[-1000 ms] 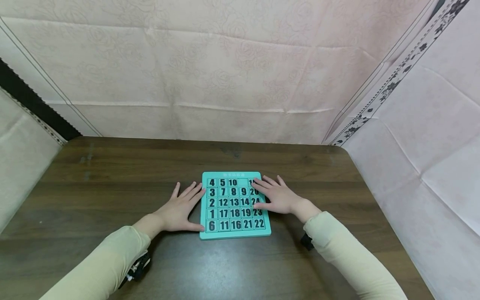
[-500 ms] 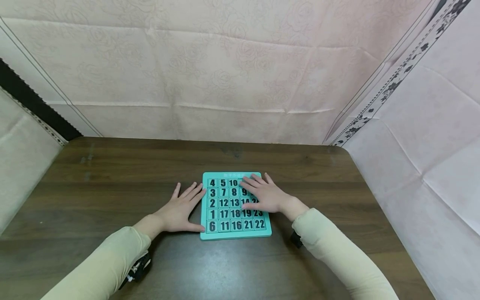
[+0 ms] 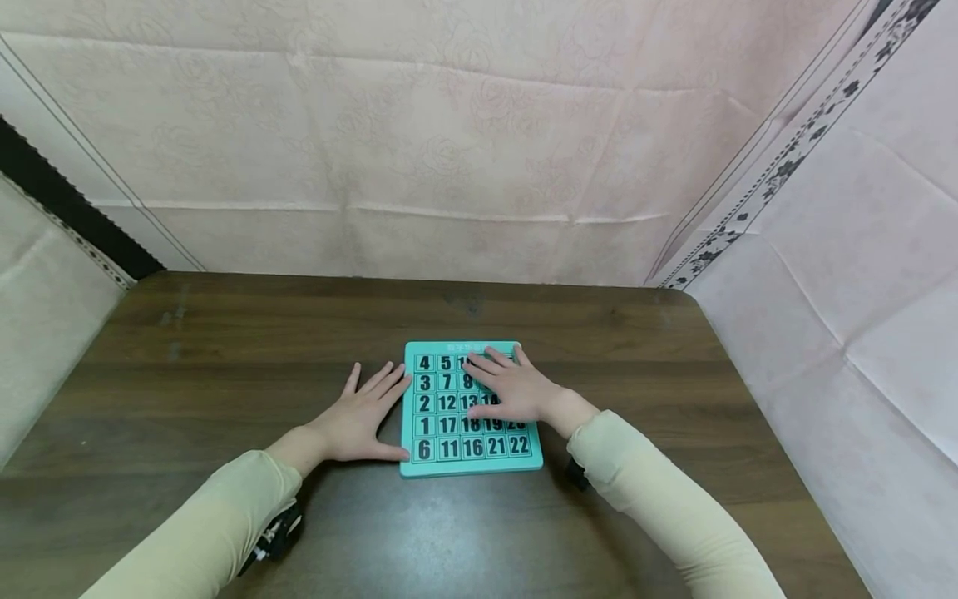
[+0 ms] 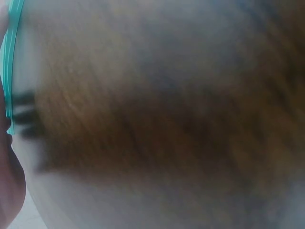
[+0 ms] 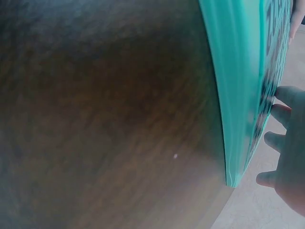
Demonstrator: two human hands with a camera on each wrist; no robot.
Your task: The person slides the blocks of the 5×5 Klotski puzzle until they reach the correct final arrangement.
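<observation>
A teal number slide puzzle (image 3: 471,472) lies flat on the table, its square tiles printed with black numbers. Spread fingers of my left hand (image 3: 352,426) rest at its left edge, with the thumb by the lower left corner. My right hand (image 3: 524,393) lies over the upper right tiles, fingers extended to the left, covering several numbers. The right wrist view has the puzzle's thick side (image 5: 233,86) close up, with fingertips touching the number face. Only a sliver of the puzzle's edge (image 4: 8,62) shows in the left wrist view.
The puzzle sits on a dark brown wooden table (image 3: 224,358) with rounded far corners. Pale patterned cloth (image 3: 449,150) hangs behind it, and more white cloth (image 3: 846,333) hangs along the right side. Both sleeves (image 3: 659,491) are pale green.
My right hand has slid left across the upper tiles, from the puzzle's right edge to about its middle columns. The gap in the top row is now covered. My left hand stays put.
</observation>
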